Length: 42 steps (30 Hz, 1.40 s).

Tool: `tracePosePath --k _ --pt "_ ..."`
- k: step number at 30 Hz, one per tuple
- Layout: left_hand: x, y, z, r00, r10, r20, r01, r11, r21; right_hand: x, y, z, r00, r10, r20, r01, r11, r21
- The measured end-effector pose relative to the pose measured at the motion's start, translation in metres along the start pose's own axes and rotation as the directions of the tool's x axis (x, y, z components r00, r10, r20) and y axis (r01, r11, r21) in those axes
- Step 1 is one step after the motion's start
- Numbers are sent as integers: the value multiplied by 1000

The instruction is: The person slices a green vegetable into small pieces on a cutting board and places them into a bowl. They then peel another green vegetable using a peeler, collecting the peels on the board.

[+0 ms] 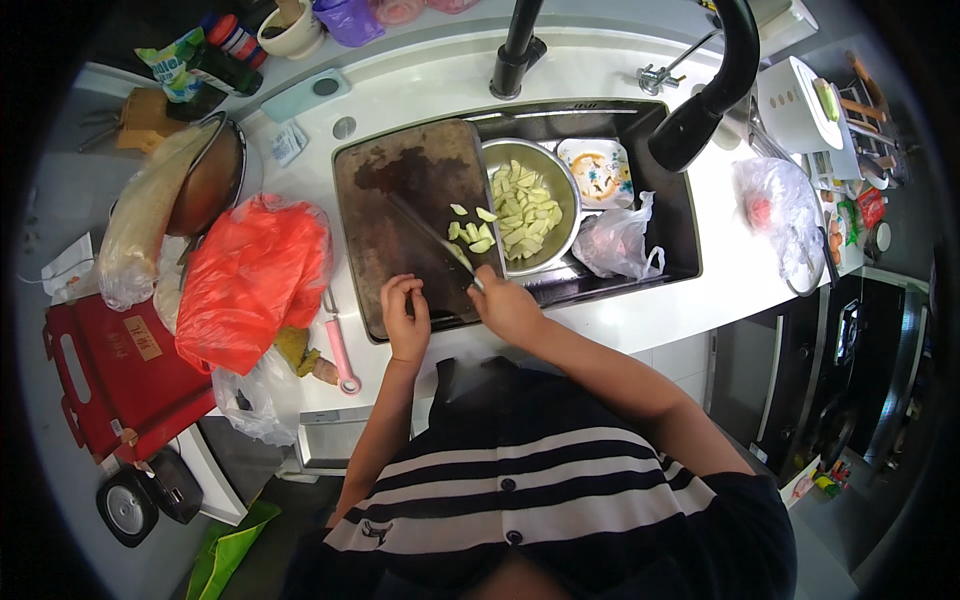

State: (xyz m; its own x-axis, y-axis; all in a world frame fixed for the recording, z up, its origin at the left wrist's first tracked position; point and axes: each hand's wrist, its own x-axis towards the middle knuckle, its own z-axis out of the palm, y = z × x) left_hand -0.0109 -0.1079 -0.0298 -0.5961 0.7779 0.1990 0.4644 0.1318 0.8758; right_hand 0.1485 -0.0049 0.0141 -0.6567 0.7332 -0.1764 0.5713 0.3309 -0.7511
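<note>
My right hand (510,306) grips the handle of a kitchen knife (426,225), its blade slanting to the upper left over a dark, wet-stained cutting board (367,247). One pale green vegetable piece seems to lie against the blade near the handle. Beside it, several cut pieces (477,234) rest at the board's right side. At the board's near edge is my left hand (406,316), fingers loosely curled, thumb apart, with nothing visible in it. Right of the board, a steel bowl (571,217) holds a heap of the same pale green pieces (526,214).
The board covers the left part of a dark sink (679,225) containing a patterned dish (596,172) and a plastic bag (616,238). A black faucet (697,112) overhangs it. On the left lie a red plastic bag (255,277) and a pink-handled peeler (341,356).
</note>
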Motion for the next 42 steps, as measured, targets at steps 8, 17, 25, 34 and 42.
tracePosePath --k 8,17,25,34,42 --pt "-22 21 9 936 -216 278 271 946 -177 9 23 -47 972 197 -127 -208 975 -76" --pt "-2 107 70 551 -431 715 834 292 -468 -33 -5 -63 964 -130 -234 124 992 -40" --pt "11 125 54 599 -465 652 796 254 -550 -18 7 -110 940 -289 -183 312 943 113" --pt "20 160 44 608 -399 687 793 249 -557 46 5 -100 781 -511 -358 574 814 91" --pt "22 173 43 623 -403 670 774 195 -603 62 25 -118 766 -549 -335 603 794 79"
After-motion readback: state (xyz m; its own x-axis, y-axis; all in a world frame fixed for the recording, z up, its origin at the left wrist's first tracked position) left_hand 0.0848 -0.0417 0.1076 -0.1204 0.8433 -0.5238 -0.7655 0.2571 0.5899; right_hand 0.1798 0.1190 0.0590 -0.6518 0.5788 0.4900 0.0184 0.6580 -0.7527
